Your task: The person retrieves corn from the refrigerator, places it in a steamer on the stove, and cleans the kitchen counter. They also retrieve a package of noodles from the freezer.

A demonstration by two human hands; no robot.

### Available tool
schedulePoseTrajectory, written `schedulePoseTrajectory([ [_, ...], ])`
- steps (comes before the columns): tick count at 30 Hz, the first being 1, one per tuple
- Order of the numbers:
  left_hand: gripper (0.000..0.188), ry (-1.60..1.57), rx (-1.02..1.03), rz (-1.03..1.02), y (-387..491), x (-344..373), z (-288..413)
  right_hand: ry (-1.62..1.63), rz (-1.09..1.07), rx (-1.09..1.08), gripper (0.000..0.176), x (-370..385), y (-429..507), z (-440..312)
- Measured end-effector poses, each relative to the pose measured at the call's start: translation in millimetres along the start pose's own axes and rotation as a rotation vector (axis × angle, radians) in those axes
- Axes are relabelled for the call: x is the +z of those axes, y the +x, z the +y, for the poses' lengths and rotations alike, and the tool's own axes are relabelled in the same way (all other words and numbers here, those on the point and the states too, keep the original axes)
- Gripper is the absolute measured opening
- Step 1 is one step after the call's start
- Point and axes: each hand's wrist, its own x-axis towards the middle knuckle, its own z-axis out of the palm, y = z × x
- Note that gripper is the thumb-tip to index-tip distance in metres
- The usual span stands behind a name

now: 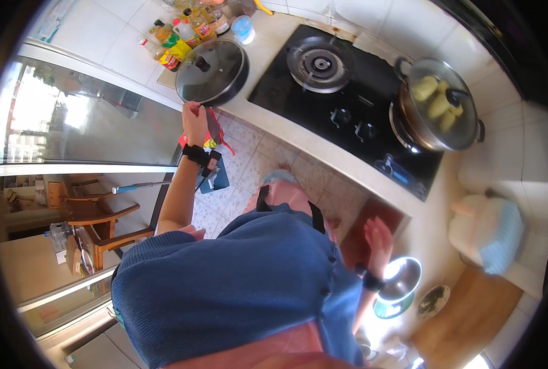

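My left hand, with curled fingers, is at the near rim of a dark frying pan covered by a glass lid with a black knob. Whether the fingers grip anything is unclear. Behind the wrist hangs or lies a red and dark bag. My right hand, slightly blurred, is over the counter's front edge with fingers apart and nothing in it. A metal bowl is beside that wrist. On the gas stove's right burner stands a lidded pot with yellowish pieces of food visible through the glass.
Sauce and oil bottles and a blue-lidded tub stand behind the pan. The left burner holds no pot. A cloth-covered object, a patterned plate and a wooden board are at right. Left is a sliding glass door.
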Motion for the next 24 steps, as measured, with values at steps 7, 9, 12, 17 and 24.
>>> schedulePoseTrajectory([
  [7,0.043,0.302,0.032,-0.208,114.6,-28.9,-93.1,0.008,-0.052,0.04,0.035,135.9,37.7,17.0],
  [9,0.061,0.272,-0.235,-0.513,109.7,-45.9,-105.1,-0.044,-0.123,0.073,0.033,177.1,49.3,15.7],
  [12,0.037,-0.505,-0.747,-0.956,58.1,-58.5,-98.6,-0.079,-0.24,0.099,0.031,226.2,60.9,10.8],
  [17,0.021,-0.87,-1.104,-1.011,4.4,-55.7,-84.2,-0.129,-0.737,0.141,0.035,320.3,127.3,18.2],
  [24,0.013,-0.818,-1.175,-0.874,-2.8,-46.5,-78.3,-0.199,-1.136,0.518,0.046,512.1,166.0,55.5],
])
